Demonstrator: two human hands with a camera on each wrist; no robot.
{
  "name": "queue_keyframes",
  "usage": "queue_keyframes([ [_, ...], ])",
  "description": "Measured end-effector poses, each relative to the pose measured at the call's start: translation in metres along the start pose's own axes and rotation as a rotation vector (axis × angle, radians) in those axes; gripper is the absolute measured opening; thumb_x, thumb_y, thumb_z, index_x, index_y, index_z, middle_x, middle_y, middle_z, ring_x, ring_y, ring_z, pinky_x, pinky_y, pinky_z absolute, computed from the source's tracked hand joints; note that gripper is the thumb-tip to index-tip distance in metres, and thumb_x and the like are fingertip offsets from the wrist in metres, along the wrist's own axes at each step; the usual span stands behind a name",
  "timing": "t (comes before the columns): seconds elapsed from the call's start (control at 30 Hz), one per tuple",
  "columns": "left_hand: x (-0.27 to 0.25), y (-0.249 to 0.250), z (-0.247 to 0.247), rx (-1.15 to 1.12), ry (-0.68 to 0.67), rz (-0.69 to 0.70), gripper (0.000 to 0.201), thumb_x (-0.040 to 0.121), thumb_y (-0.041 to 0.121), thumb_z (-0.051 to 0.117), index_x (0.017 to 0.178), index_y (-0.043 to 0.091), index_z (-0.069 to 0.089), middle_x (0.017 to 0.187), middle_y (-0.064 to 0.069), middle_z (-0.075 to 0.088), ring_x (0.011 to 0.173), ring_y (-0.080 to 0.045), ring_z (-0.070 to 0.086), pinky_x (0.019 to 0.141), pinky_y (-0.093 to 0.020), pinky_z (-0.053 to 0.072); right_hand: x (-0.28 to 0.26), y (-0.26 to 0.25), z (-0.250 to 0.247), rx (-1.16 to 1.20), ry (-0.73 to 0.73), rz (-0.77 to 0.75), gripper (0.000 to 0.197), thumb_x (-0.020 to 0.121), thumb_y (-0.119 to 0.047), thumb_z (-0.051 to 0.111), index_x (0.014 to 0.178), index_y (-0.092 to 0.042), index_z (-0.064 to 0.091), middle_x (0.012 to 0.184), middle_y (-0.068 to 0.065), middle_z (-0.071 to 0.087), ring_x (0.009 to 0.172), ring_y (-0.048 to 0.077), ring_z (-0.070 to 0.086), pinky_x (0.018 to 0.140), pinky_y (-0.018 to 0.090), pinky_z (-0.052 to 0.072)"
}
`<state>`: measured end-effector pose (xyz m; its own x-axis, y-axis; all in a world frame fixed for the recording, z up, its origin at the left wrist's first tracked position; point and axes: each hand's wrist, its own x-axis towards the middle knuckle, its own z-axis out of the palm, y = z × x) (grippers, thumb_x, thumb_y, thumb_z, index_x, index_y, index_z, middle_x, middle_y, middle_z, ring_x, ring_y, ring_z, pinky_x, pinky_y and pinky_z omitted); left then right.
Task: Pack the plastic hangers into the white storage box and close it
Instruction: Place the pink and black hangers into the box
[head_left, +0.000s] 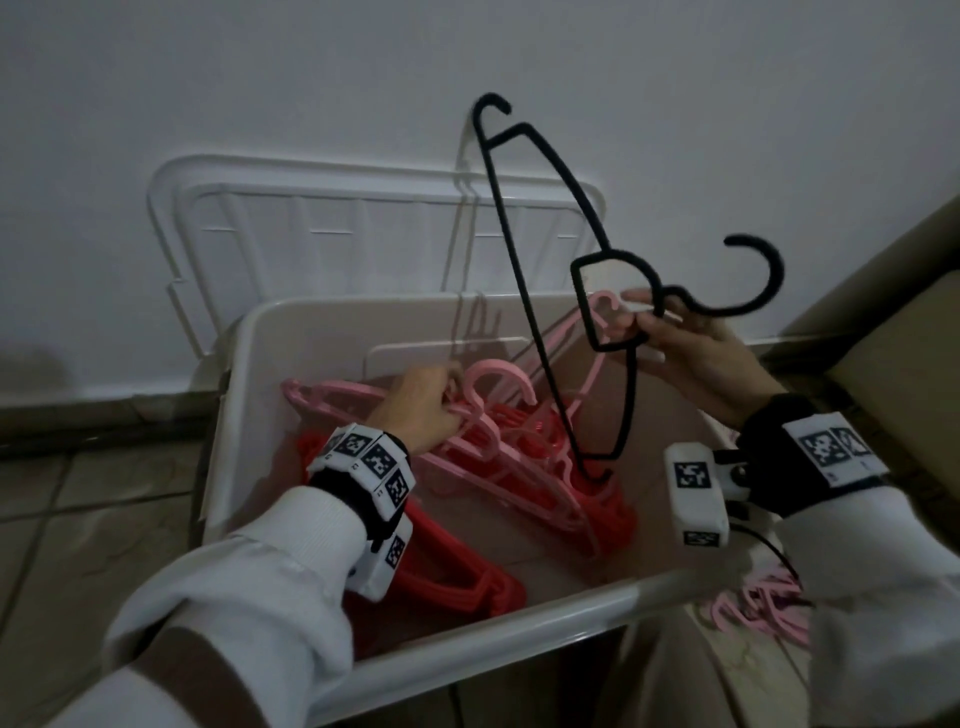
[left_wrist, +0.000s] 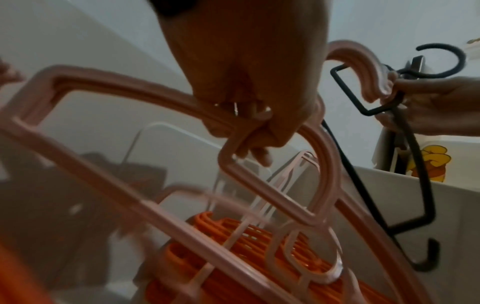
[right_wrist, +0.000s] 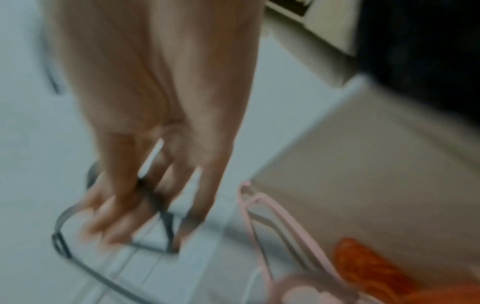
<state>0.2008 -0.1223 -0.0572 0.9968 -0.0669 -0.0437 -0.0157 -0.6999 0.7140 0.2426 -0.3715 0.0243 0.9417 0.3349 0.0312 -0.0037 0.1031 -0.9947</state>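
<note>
The left hand (left_wrist: 244, 86) reaches down from the top, its fingers (left_wrist: 262, 144) curled round the neck of a pink hanger (left_wrist: 145, 96) whose frame sweeps across the view. Under it lies a stack of orange hangers (left_wrist: 233, 257) inside the white box (left_wrist: 441, 205). At the right edge the right hand (left_wrist: 428, 107) grips a black hanger (left_wrist: 420, 156) just below its hook, and its lower end hangs into the box

Matt fuzzy black hanger (head_left: 540, 291); smooth pink plastic hangers (head_left: 498, 452).
</note>
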Motion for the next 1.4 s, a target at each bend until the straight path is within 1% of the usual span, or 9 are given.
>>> queue_keyframes([
  [0.2, -0.001, 0.003, 0.0, 0.039, 0.064, 0.052, 0.02, 0.079, 0.006, 0.055, 0.064, 0.018, 0.053, 0.059, 0.005, 0.053, 0.056, -0.011, 0.053, 0.058, -0.023, 0.039, 0.009, -0.02, 0.019, -0.162, 0.136, -0.205, 0.016, 0.089, -0.017, 0.049, 0.102, -0.014, 0.058, 0.068, -0.007, 0.062, 0.052, 0.006, 0.052, 0.057, 0.016, 0.047],
  [0.3, 0.0, 0.002, 0.0, 0.006, 0.019, 0.046, 0.012, 0.078, 0.005, 0.057, 0.069, 0.011, 0.061, 0.065, 0.0, 0.061, 0.061, -0.014, 0.058, 0.06, -0.026, 0.047, 0.013, -0.018, 0.026, -0.187, 0.197, -0.203, 0.02, 0.099, -0.015, 0.041, 0.1, -0.017, 0.06, 0.066, -0.006, 0.056, 0.05, 0.005, 0.044, 0.052, 0.013, 0.04],
  [0.47, -0.003, 0.005, 0.0, 0.01, -0.01, 0.022, 0.031, 0.078, 0.008, 0.064, 0.065, 0.033, 0.053, 0.064, 0.013, 0.059, 0.067, -0.01, 0.059, 0.065, -0.022, 0.045, 0.018, -0.013, 0.035, -0.151, 0.277, -0.159, 0.02, 0.098, -0.016, 0.042, 0.094, -0.018, 0.061, 0.073, -0.01, 0.06, 0.064, 0.0, 0.056, 0.063, 0.012, 0.044],
  [0.6, -0.005, 0.008, -0.002, -0.006, -0.018, 0.024, 0.02, 0.077, 0.011, 0.067, 0.092, 0.025, 0.069, 0.083, 0.002, 0.07, 0.08, -0.017, 0.064, 0.079, -0.029, 0.052, 0.021, -0.021, 0.039, -0.048, 0.335, -0.113, 0.024, 0.098, -0.022, 0.042, 0.083, -0.022, 0.061, 0.074, -0.012, 0.06, 0.075, 0.001, 0.056, 0.063, 0.016, 0.041],
  [0.8, -0.005, 0.009, -0.003, 0.077, -0.015, 0.028, 0.025, 0.075, 0.008, 0.061, 0.094, 0.022, 0.068, 0.082, -0.003, 0.07, 0.079, -0.019, 0.064, 0.07, -0.025, 0.049, 0.027, -0.039, 0.043, 0.001, 0.401, 0.005, 0.023, 0.096, -0.02, 0.045, 0.075, -0.019, 0.056, 0.065, -0.011, 0.066, 0.085, 0.006, 0.057, 0.071, 0.026, 0.04],
  [0.97, -0.011, 0.014, -0.007, 0.045, -0.05, 0.033, 0.013, 0.083, 0.007, 0.058, 0.089, 0.016, 0.066, 0.088, 0.001, 0.067, 0.09, -0.025, 0.064, 0.08, -0.036, 0.053, 0.026, -0.049, 0.055, -0.041, 0.338, 0.112, 0.017, 0.091, -0.006, 0.042, 0.084, -0.011, 0.057, 0.09, 0.002, 0.057, 0.076, 0.003, 0.053, 0.063, 0.014, 0.046],
  [1.1, -0.005, 0.008, -0.003, 0.064, -0.037, 0.065, 0.021, 0.074, 0.007, 0.067, 0.078, 0.027, 0.063, 0.073, 0.003, 0.068, 0.068, -0.017, 0.066, 0.061, -0.026, 0.05, 0.023, -0.063, 0.057, -0.155, 0.247, 0.192, 0.026, 0.095, 0.003, 0.036, 0.105, -0.007, 0.057, 0.087, -0.005, 0.058, 0.063, -0.008, 0.056, 0.056, 0.006, 0.043],
  [1.27, -0.004, 0.007, -0.002, 0.071, -0.056, 0.087, 0.023, 0.075, 0.005, 0.066, 0.081, 0.026, 0.064, 0.074, 0.004, 0.066, 0.069, -0.013, 0.063, 0.067, -0.027, 0.053, 0.011, -0.078, 0.051, -0.469, 0.027, 0.333, 0.026, 0.098, -0.008, 0.038, 0.094, -0.011, 0.064, 0.106, 0.0, 0.062, 0.095, 0.007, 0.057, 0.078, 0.016, 0.052],
  [1.4, -0.004, 0.006, -0.003, 0.109, -0.068, 0.131, 0.022, 0.074, 0.007, 0.066, 0.079, 0.028, 0.059, 0.073, 0.002, 0.067, 0.067, -0.014, 0.063, 0.067, -0.029, 0.054, -0.006, -0.089, 0.046, -0.713, -0.095, 0.392, 0.025, 0.099, -0.015, 0.038, 0.102, -0.009, 0.062, 0.112, 0.006, 0.065, 0.097, 0.01, 0.059, 0.074, 0.009, 0.051],
])
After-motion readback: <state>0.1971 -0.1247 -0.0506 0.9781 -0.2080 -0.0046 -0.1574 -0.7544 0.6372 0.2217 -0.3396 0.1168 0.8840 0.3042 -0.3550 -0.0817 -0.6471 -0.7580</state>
